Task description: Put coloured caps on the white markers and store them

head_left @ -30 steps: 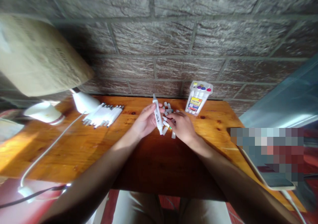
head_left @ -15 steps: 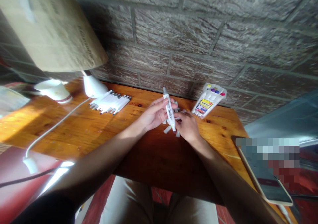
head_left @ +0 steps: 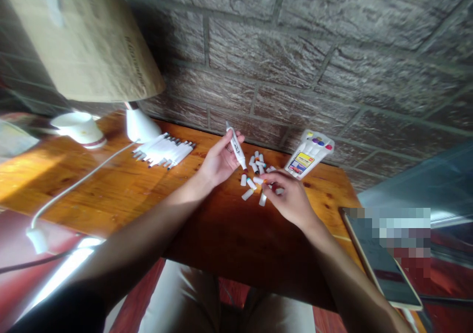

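Note:
My left hand [head_left: 221, 160] is closed around a white marker [head_left: 236, 147], tilted so that its dark red lower end points down toward the loose caps. Below and to the right of that end, my right hand [head_left: 288, 192] pinches a small white marker cap [head_left: 258, 181] with orange at one end. Several more caps [head_left: 247, 194] lie scattered on the table about my right fingers, some partly hidden by them. A clear marker case [head_left: 308, 153] with a yellow label stands behind my right hand, a few coloured ends showing at its top.
A row of white markers [head_left: 164, 150] lies at left on the wooden table [head_left: 121, 190]. Behind it are a lamp [head_left: 140, 126] and a white cup [head_left: 81, 128]. The lamp cable [head_left: 84, 183] crosses the left side. A tablet [head_left: 384, 264] lies at the right edge; a brick wall [head_left: 251, 52] rises behind.
My left hand has moved left with the marker, and its dark red lower end now shows. My right hand has come apart from the marker, uncovering the loose caps.

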{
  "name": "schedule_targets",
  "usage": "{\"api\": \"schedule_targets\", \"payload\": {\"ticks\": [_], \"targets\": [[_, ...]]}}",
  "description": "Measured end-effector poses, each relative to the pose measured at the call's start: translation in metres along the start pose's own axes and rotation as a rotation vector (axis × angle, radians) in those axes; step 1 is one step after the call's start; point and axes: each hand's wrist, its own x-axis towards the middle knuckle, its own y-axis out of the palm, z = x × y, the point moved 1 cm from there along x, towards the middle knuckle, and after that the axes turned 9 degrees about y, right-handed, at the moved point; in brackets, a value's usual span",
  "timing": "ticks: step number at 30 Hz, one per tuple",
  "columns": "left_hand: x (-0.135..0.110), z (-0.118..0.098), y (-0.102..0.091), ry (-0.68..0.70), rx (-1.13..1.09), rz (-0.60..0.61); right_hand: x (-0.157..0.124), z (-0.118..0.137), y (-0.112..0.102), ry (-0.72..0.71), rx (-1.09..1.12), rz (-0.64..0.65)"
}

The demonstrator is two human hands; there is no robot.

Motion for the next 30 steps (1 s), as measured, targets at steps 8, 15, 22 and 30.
{"api": "schedule_targets", "payload": {"ticks": [8, 15, 22, 30], "targets": [[0.0, -0.002, 0.001, 0.005, -0.023, 0.012, -0.026, 0.041, 0.031, -0.152, -0.058, 0.359], [-0.001, 0.002, 0.0, 0.028, 0.011, -0.007, -0.024, 0.036, 0.039, -0.099, -0.163, 0.394], [-0.002, 0.002, 0.0, 0.038, 0.031, -0.005, -0.02, 0.028, 0.028, -0.088, -0.137, 0.365], [-0.002, 0.001, 0.002, 0.032, 0.006, 0.001, -0.008, 0.005, 0.023, -0.288, -0.127, 0.228]]}}
